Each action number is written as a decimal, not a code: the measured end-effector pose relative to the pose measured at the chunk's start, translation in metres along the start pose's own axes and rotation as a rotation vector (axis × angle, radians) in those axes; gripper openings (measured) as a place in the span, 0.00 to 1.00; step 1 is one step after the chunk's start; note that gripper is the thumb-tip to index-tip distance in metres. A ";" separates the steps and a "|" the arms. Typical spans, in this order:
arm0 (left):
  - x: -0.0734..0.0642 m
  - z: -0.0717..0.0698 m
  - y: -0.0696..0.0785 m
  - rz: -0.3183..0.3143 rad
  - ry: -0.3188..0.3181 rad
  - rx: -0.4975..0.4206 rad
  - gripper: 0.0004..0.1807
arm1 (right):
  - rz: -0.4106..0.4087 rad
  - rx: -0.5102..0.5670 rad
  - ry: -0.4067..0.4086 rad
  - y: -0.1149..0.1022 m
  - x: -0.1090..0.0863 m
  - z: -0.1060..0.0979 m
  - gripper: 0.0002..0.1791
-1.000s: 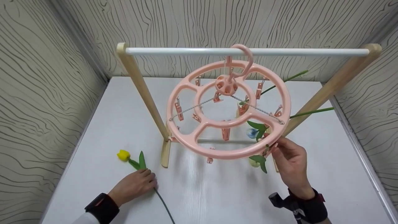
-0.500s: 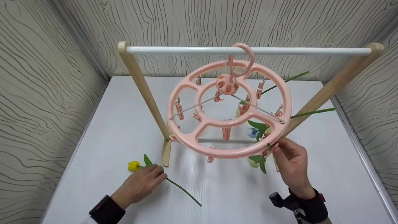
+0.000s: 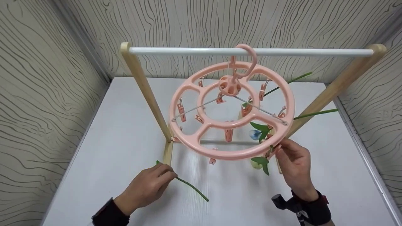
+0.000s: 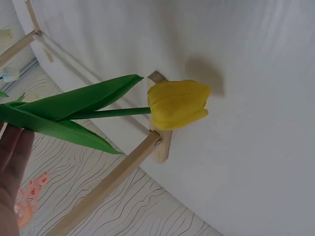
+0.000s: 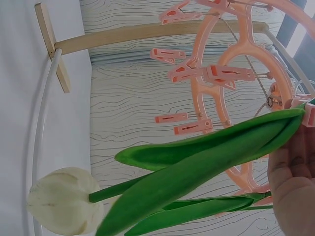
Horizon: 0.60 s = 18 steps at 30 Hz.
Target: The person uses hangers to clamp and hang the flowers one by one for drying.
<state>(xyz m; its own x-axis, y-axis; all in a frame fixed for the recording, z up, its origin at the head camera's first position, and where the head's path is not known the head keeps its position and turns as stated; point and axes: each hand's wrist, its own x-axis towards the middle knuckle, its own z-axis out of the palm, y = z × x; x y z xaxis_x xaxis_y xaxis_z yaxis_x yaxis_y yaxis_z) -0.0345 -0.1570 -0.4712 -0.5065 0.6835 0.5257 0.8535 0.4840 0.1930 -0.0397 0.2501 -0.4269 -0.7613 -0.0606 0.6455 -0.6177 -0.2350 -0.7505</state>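
My left hand (image 3: 149, 185) grips an artificial yellow tulip (image 4: 179, 104) by its stem, low over the table's front left. In the head view the hand hides the bloom, while the green stem pokes out to the right. At the front right of a round pink clip hanger (image 3: 216, 153), my right hand (image 3: 295, 163) pinches a pink clothespin (image 5: 310, 114) between thumb and fingers. A white tulip (image 5: 64, 201) hangs bloom-down at that clothespin, its broad leaves spreading below the hand. Behind it a blue tulip (image 3: 255, 134) also hangs under the ring.
The hanger hooks over a white rod (image 3: 182, 51) on a wooden stand, whose left leg (image 3: 146, 94) rises beyond my left hand. Several other clothespins (image 3: 228, 135) dangle from the ring. Green stems (image 3: 317, 113) stick out toward the right leg. Patterned walls enclose the white table.
My left hand has moved right and slightly up in the head view, carrying the yellow tulip, whose bloom has gone out of sight there. The right hand stays at the clothespin.
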 end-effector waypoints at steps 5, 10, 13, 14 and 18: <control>0.007 -0.002 0.003 -0.005 0.079 -0.114 0.05 | 0.010 0.000 -0.002 0.000 -0.001 0.000 0.16; 0.014 0.000 0.007 -0.055 0.137 -0.225 0.16 | 0.017 0.006 -0.005 0.001 -0.001 0.000 0.16; 0.019 0.002 0.010 -0.088 0.170 -0.297 0.18 | 0.011 0.025 -0.014 0.001 -0.001 0.001 0.17; 0.021 0.003 0.011 -0.095 0.183 -0.321 0.18 | 0.010 0.041 -0.019 0.002 -0.001 0.001 0.17; 0.029 0.006 0.014 -0.123 0.225 -0.420 0.19 | 0.008 0.086 -0.034 0.003 -0.001 0.002 0.18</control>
<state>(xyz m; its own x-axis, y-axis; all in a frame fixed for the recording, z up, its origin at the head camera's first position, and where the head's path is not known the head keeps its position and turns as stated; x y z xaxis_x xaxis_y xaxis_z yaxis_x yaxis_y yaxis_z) -0.0377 -0.1271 -0.4585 -0.6069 0.4776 0.6352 0.7883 0.2600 0.5576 -0.0407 0.2471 -0.4296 -0.7580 -0.0956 0.6453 -0.5915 -0.3164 -0.7417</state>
